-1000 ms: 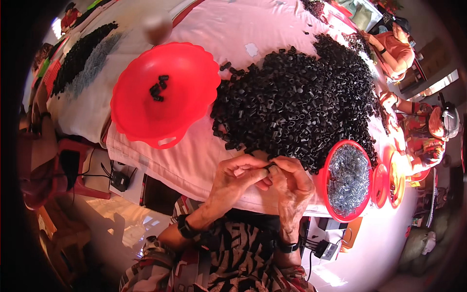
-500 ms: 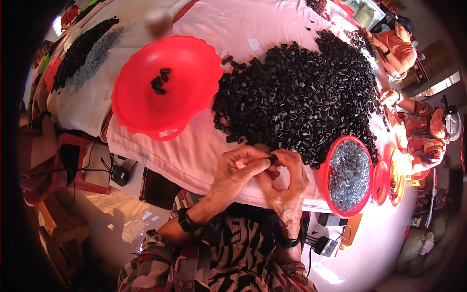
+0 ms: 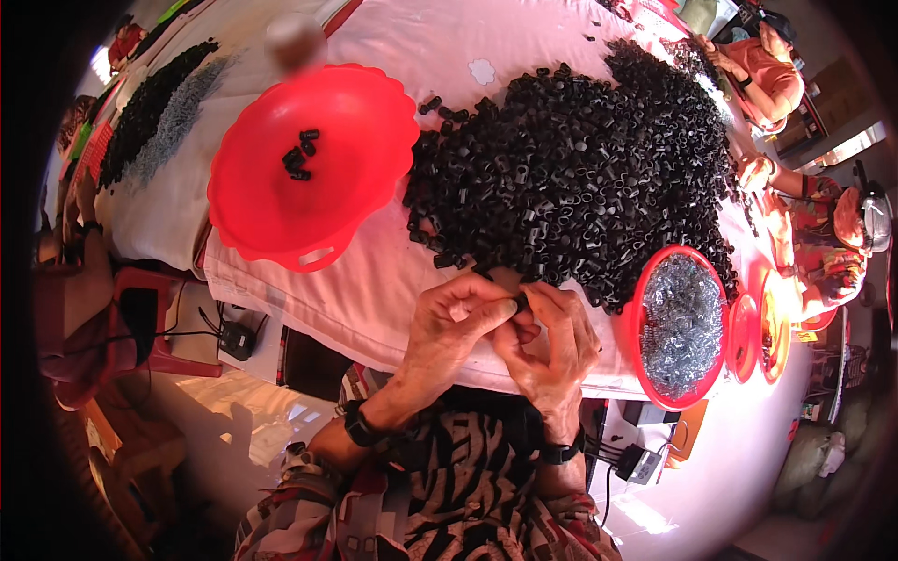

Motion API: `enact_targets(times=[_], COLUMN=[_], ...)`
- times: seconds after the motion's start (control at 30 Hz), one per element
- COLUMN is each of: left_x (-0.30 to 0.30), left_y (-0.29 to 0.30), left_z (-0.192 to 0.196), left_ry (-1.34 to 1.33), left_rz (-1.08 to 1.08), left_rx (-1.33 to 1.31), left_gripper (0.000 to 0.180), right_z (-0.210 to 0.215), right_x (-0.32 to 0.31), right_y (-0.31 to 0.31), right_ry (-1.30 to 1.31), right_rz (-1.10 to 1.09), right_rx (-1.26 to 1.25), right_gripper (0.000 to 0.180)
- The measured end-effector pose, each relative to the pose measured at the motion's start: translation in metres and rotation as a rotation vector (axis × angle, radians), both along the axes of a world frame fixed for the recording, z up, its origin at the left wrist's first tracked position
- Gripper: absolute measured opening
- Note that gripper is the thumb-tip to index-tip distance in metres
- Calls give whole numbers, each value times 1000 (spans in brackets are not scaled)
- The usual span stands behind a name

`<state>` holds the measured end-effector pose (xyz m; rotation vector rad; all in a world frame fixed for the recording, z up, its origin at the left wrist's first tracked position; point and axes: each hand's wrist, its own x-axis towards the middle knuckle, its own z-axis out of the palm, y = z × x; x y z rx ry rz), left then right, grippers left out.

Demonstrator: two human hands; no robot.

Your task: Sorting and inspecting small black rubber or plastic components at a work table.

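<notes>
Left hand (image 3: 463, 323) and right hand (image 3: 552, 341) still pressed together, pinching small black ring (image 3: 520, 304); position unchanged beside black ring heap (image 3: 571, 168) on desk (image 3: 374, 290).

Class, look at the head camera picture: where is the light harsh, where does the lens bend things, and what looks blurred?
Head view: sunlight bleaches the pink tablecloth at the top; the fisheye curves the table edge and blackens the rim; a blurred round patch sits above the big red basin; left hand and right hand are sharp, in softer light.
</notes>
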<state>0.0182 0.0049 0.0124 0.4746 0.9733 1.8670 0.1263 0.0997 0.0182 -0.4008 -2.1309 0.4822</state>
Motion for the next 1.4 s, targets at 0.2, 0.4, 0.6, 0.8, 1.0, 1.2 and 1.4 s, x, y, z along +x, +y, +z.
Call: enact_targets(times=[0.2, 0.4, 0.6, 0.8, 1.0, 1.2, 1.4], left_x=[3, 0, -1, -4, -16, -82, -50], left_y=[1, 3, 5, -4, -23, -36, -33], left_z=[0, -9, -11, -2, 35, 40, 48], left_ry=[-12, 115, -92, -122, 916, 1423, 1527], left_rz=[47, 72, 59, -24, 577, 999, 868], left_rx=[11, -9, 70, 56, -81, -549, -464], left_gripper=[4, 5, 11, 15, 24, 17, 17], right_z=[-2, -3, -5, 2, 8, -6, 2], right_x=[-3, -6, -9, -6, 27, 35, 30], right_y=[-2, -7, -5, -6, -7, 0, -4], right_ry=[-1, -26, 21, 35, -40, 44, 61], right_rz=[5, -10, -23, 28, -29, -170, -196], right_rx=[57, 130, -53, -178, -66, -97, -174], right_gripper=[40, 40, 41, 45, 44, 27, 22])
